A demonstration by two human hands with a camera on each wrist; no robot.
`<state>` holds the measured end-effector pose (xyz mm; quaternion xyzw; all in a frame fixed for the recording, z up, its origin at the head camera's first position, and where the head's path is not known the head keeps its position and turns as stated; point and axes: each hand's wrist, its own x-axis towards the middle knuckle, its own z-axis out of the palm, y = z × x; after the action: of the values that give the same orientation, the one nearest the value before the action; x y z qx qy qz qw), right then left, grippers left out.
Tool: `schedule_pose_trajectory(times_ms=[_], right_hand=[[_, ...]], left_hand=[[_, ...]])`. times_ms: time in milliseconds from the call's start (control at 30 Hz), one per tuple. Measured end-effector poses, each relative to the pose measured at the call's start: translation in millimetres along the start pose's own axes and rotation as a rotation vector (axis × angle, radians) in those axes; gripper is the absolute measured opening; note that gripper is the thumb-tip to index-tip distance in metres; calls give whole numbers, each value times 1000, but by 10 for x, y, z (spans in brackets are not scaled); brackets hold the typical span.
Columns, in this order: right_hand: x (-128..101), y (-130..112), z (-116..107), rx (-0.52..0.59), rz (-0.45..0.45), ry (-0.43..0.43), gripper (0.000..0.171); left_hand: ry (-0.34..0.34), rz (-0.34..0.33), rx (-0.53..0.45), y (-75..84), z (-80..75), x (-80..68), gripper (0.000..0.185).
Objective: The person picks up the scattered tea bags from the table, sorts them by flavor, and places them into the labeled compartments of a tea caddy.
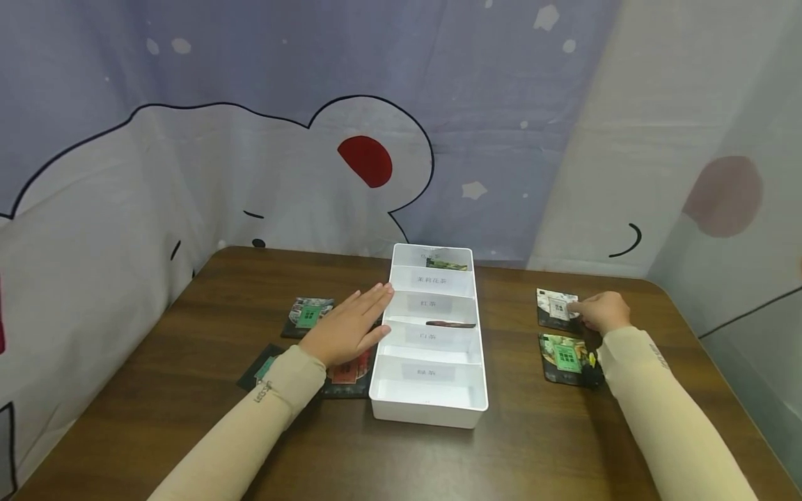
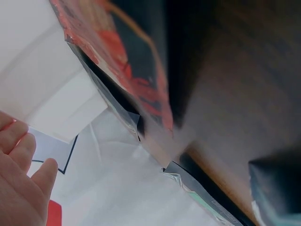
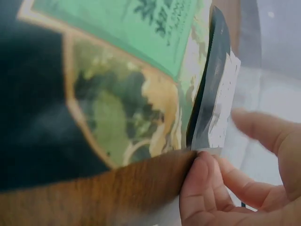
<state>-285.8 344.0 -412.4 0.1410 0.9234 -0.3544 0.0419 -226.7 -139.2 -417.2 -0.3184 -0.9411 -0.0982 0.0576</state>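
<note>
In the head view my left hand (image 1: 354,321) lies with fingers extended along the left rim of a white divided box (image 1: 429,410), holding nothing. Below its palm is a dark tea packet with a red label (image 1: 344,372), partly covered by the sleeve. On the right, my right hand (image 1: 603,311) pinches the right edge of a tea packet with a white label (image 1: 556,309). In the right wrist view fingertips (image 3: 202,162) meet at that packet's edge (image 3: 218,110), while another finger stands off its face. Nearer me lies a green-labelled tea packet (image 1: 567,358).
Chinese labels mark the box's compartments; a green packet (image 1: 446,264) stands in the farthest and a dark reddish packet (image 1: 451,324) in the middle one. More green-labelled packets lie at the left (image 1: 307,316). A printed curtain (image 1: 282,174) hangs behind the wooden table (image 1: 532,445).
</note>
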Motion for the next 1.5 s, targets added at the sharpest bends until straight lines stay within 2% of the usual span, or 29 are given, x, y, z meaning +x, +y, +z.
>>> schedule_pose_trajectory(times_ms=[133, 333, 433, 567, 667, 800, 1067, 1500], right_hand=[[-20, -53, 34, -123, -23, -19, 66], [-3, -102, 70, -137, 30, -45, 79], [26, -98, 83, -123, 66, -40, 76], [49, -89, 101, -99, 95, -8, 61], [38, -91, 99, -72, 83, 10, 48], [29, -83, 66, -9, 62, -5, 41], [33, -32, -4, 232, 69, -73, 44], [-149, -137, -81, 336, 77, -130, 49]], left_hand=[[1, 0, -1, 6, -1, -4, 70], [5, 3, -9, 9, -5, -4, 70], [9, 7, -13, 7, -3, -3, 70], [7, 5, -14, 3, -5, -7, 70], [5, 5, -16, 4, -9, -3, 70], [5, 7, -17, 15, -25, -6, 70], [11, 13, -20, 26, -31, -9, 71], [-2, -2, -8, 10, -6, -6, 70]])
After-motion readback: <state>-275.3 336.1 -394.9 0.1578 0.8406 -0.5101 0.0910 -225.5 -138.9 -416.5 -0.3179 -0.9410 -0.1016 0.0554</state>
